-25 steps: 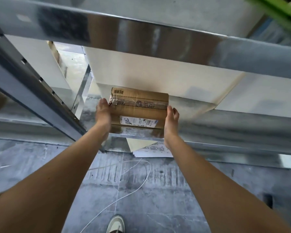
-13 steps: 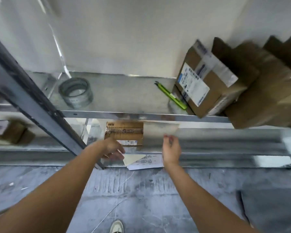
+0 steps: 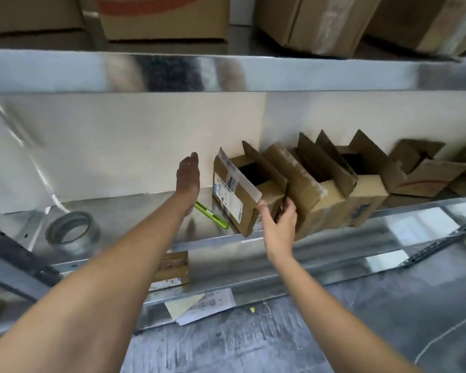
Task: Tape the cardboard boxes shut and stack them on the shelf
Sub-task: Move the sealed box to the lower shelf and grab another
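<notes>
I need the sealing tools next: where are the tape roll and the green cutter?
tape roll [image 3: 73, 234], head view, on its upper rim.
green cutter [image 3: 213, 218], head view, on the middle of its handle.

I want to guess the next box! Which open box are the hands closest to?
The open box with the white shipping label, leftmost in the row. The right hand reaches its near corner; the left hand is just beside it. The other open boxes sit farther right.

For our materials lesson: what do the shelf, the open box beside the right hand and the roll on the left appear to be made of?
Shelf: apparently galvanised or polished sheet metal, since it is silvery and mirrors its surroundings.
Open box: brown corrugated cardboard, matte, with creased flaps and a printed paper label.
Roll: probably clear or greyish plastic packing tape; it looks glossy and translucent, though blur leaves this uncertain.
</notes>
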`<state>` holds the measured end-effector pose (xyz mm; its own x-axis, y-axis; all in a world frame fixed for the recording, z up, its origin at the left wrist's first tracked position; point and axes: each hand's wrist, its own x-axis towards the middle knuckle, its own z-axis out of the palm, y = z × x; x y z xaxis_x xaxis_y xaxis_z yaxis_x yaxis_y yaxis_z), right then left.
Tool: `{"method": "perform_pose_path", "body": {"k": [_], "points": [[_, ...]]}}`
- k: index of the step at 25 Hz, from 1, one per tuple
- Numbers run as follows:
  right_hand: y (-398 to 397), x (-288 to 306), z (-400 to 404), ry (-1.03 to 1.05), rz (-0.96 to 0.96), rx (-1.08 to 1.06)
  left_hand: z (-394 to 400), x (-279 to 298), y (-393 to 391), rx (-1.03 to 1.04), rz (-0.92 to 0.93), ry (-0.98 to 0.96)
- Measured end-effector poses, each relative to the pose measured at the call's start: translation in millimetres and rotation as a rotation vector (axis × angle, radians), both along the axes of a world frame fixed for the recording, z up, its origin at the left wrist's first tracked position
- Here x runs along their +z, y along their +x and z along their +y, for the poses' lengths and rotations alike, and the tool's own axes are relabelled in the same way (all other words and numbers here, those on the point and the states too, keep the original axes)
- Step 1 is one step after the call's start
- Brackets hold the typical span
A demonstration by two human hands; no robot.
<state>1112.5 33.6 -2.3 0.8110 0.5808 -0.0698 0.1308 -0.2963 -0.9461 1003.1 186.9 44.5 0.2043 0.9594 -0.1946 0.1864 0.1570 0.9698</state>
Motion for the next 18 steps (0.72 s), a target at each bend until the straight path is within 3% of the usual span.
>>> {"method": "perform_pose_path", "body": {"k": [3, 9, 14, 18], "points": [[-3.5, 3.7, 2.2, 0.021, 0.111, 0.084, 12.6, -4.7, 22.3, -0.142, -0.110, -0.060], [-15.7, 11.8, 6.0, 0.097, 0.252, 0.050, 23.7, -12.7, 26.6, -0.384, -0.125, -0.119], [-34.6, 29.1, -11.7, 0.175, 0.258, 0.045, 20.7, 2.9, -11.6, -0.488, -0.090, 0.023], [-70.9, 56.1, -4.7, 0.227, 0.340, 0.128, 1.2, 25.4, -111.9, -0.517, -0.082, 0.071]]}}
